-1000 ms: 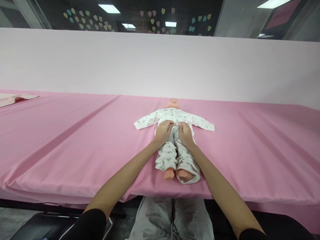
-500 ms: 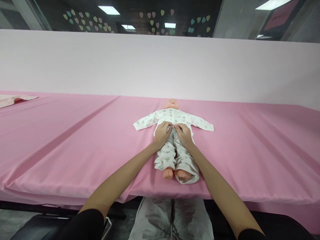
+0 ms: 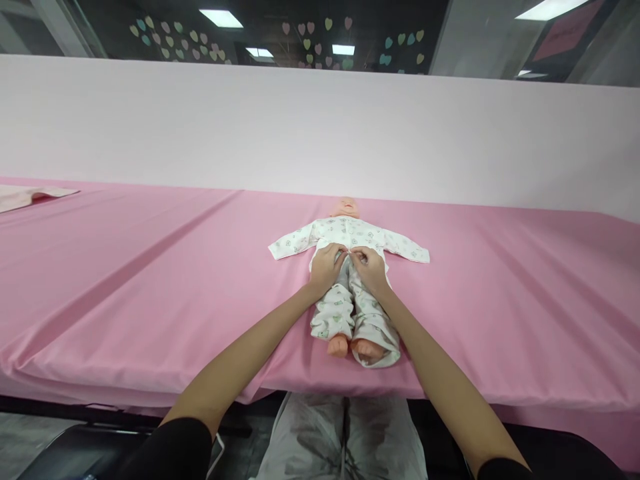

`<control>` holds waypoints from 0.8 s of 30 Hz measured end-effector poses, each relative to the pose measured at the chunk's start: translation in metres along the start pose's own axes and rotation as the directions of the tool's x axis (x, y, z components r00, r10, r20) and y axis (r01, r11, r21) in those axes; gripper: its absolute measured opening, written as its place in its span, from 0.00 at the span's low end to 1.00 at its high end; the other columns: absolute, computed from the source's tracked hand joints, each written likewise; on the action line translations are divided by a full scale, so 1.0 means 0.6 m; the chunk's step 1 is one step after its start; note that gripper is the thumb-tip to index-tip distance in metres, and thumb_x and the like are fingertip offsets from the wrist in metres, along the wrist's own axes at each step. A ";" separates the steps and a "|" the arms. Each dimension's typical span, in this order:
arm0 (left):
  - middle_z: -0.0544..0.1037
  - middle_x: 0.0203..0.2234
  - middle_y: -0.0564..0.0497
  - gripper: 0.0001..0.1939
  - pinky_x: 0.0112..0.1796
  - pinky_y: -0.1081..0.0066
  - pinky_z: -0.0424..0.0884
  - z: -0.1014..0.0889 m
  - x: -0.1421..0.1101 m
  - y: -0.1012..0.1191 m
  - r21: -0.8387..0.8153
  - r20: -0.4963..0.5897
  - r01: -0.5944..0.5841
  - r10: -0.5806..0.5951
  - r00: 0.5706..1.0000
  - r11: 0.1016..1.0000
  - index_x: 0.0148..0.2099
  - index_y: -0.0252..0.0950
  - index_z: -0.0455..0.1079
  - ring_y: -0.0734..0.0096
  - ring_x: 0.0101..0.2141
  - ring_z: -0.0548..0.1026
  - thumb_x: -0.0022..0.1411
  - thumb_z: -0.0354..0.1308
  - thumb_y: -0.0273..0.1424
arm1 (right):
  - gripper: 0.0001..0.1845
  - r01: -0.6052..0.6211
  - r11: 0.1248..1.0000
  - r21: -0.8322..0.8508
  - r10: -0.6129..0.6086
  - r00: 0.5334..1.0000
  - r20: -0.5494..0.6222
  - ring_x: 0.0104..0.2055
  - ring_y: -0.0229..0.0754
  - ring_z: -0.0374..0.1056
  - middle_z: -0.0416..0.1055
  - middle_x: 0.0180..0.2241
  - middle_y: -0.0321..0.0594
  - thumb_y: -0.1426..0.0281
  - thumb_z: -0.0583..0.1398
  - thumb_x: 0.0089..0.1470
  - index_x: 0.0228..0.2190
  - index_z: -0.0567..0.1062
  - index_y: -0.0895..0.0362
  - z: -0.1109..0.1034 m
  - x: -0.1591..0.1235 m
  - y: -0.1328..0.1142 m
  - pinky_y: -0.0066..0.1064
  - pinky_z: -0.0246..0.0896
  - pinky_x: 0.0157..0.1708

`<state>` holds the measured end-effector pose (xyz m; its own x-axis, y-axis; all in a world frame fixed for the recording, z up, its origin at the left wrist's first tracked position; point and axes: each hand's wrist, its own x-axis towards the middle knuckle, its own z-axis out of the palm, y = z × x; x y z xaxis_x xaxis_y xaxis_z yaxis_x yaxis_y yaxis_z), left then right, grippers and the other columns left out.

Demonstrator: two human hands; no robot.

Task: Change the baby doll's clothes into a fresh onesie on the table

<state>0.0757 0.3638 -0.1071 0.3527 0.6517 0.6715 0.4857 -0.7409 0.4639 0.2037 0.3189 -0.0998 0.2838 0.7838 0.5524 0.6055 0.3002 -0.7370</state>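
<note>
A baby doll (image 3: pixel 349 208) lies on its back, arms spread, in a white printed long-sleeved shirt (image 3: pixel 347 230) and matching pants (image 3: pixel 333 310). Its bare feet (image 3: pixel 339 345) point toward me. My left hand (image 3: pixel 327 263) rests over one side of the waist, thumb and fingers pinched at the front middle. Opposite it, my right hand (image 3: pixel 369 265) pinches the same spot. The fingertips nearly meet on the front of the pants, where the shirt hem overlaps. Exactly which bit of cloth or string they grip is too small to see.
A pink sheet (image 3: pixel 150 293) with some creases covers the table. A folded pale cloth (image 3: pixel 35 195) lies at the far left. Behind the table stands a white wall (image 3: pixel 320 130) with glass above. Black chairs (image 3: pixel 85 453) are at the near edge.
The view has shifted very slightly. Both hands stay at the doll's waist, with the fingertips moving only a little; the light strand between them shows less now.
</note>
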 end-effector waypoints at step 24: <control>0.79 0.32 0.56 0.13 0.39 0.70 0.66 0.004 0.007 -0.003 -0.193 -0.033 0.166 -0.176 0.984 0.967 0.47 0.39 0.62 0.70 0.37 0.75 0.59 0.55 0.32 | 0.06 -0.187 0.982 -0.033 0.189 0.979 0.073 0.23 0.37 0.65 0.68 0.19 0.33 0.66 0.60 0.44 0.24 0.71 0.56 0.013 0.016 -0.004 0.28 0.58 0.27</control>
<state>0.0781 0.3682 -0.1063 0.2352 0.7661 0.5982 0.3744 -0.6394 0.6716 0.1993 0.3301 -0.0958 0.3382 0.8641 0.3728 0.5660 0.1298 -0.8141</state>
